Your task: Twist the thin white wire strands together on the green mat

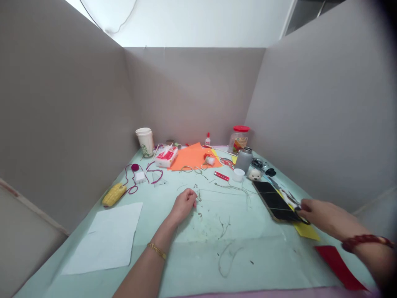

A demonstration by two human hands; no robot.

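Scissors (295,201) at right hand (319,216), left hand (184,203) apart

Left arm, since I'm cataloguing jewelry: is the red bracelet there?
No, the left arm wears a gold bracelet; the right arm wears the red one.

You're at a craft workstation, a table (263,244) boxed by grey partitions (192,91) at nine, twelve and three o'clock; orange paper (189,160) and glue bottle (207,140) at twelve, yarn (135,167) at eleven, scissors (292,198) at two.

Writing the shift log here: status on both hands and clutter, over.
Left hand: curled beside thin twine, grip unclear. Right hand: at the scissors, grip unclear. Phone alongside scissors; loose strands between hands.
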